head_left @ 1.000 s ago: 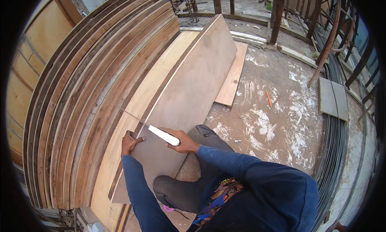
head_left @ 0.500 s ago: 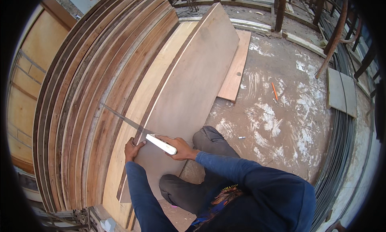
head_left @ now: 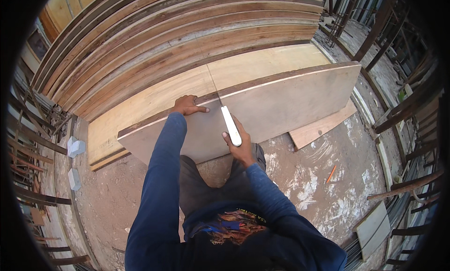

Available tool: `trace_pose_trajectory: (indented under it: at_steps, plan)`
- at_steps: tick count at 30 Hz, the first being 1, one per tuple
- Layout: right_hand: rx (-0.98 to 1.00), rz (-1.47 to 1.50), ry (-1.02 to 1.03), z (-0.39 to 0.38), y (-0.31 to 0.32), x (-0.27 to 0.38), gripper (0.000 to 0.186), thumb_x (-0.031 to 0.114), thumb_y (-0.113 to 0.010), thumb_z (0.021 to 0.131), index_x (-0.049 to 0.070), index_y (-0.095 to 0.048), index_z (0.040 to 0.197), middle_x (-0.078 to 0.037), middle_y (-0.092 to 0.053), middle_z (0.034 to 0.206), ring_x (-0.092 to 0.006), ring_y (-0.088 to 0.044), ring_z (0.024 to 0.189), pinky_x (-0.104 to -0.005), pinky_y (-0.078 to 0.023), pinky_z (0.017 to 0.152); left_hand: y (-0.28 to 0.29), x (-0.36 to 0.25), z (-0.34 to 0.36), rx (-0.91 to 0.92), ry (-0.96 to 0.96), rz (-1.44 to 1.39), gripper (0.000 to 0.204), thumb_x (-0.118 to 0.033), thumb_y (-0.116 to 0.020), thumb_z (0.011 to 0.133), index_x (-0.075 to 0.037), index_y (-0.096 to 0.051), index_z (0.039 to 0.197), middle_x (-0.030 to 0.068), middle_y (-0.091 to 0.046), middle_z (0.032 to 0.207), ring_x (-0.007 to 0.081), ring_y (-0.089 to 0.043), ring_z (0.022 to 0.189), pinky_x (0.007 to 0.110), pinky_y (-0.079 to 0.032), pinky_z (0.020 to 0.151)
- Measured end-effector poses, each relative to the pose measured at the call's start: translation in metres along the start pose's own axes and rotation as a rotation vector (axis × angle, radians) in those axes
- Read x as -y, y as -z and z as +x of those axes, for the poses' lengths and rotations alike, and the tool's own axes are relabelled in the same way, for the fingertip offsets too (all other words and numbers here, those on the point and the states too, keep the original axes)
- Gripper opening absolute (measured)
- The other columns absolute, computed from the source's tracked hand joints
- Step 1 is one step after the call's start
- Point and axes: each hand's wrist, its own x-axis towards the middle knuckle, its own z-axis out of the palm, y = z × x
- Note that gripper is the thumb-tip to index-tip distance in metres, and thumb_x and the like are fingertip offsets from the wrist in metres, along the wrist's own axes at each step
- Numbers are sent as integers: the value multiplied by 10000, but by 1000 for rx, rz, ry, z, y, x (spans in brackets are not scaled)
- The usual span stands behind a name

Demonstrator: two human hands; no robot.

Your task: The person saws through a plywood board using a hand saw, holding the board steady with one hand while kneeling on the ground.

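A long plywood board (head_left: pixel 290 99) with a dark timber strip along its upper edge stands on its side before my knees. My left hand (head_left: pixel 190 105) grips that edge, with the thumb on the near face and the fingers over the top. My right hand (head_left: pixel 240 144) is closed round the white handle of a handsaw (head_left: pixel 230 125). The thin blade crosses the board's upper edge just right of my left hand. Its tip reaches over the pale plywood sheet behind. Whether the teeth have cut into the wood cannot be made out.
Behind stands a row of long timber-edged panels (head_left: pixel 187 41). A pale plywood sheet (head_left: pixel 262 64) lies before them. A smaller plank (head_left: pixel 323 125) pokes out under the board at right. An orange pencil-like stick (head_left: pixel 331 174) and a grey panel (head_left: pixel 373 231) lie right; concrete blocks (head_left: pixel 74 179) lie left.
My view has swung round, so the board now runs across it. Both hands keep their hold. The saw handle now points back toward me, lower on the board's near face.
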Motion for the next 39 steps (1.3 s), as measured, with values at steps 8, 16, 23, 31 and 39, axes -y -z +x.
trace_pose_trajectory:
  at_steps: [8,16,23,31,39]
  plan:
    - [-21,12,20,1,-3,-2,562,106,-686,917,1,-490,1433,-208,-619,1346,-290,-612,1245,-373,-471,1031,-3,-6,0,-35,-14,1,1001,-764,-748,592,-21,-661,1256,205,-708,1128,368,-657,1091,436,-500,946]
    - [-51,-5,-9,-1,-8,-4,528,86,-688,906,-6,-532,1401,-210,-639,1315,-271,-621,1226,-357,-471,1024,-5,0,-6,-81,-56,-28,926,-763,-759,579,-21,-697,1129,203,-715,1090,366,-658,1073,449,-493,949]
    - [-57,-40,-34,3,0,-6,572,-21,-624,816,3,-563,1383,-208,-667,1271,-251,-645,1189,-334,-478,1000,4,-8,-7,-13,-20,4,1069,-794,-747,578,-27,-636,1315,212,-681,1223,364,-631,1175,432,-487,1002]
    - [-60,-35,-65,7,7,0,590,-27,-622,807,47,-572,1390,-204,-673,1262,-251,-647,1200,-325,-478,1003,7,-15,-8,-9,-27,8,1057,-784,-739,593,-17,-636,1313,221,-678,1228,355,-640,1165,431,-488,1003]
    - [-104,-37,28,0,12,4,643,-11,-601,759,94,-571,1393,-217,-684,1181,-330,-694,1066,-333,-524,915,-1,-13,-2,8,-46,19,973,-766,-748,601,15,-700,1179,213,-722,1096,347,-679,1076,430,-510,950]
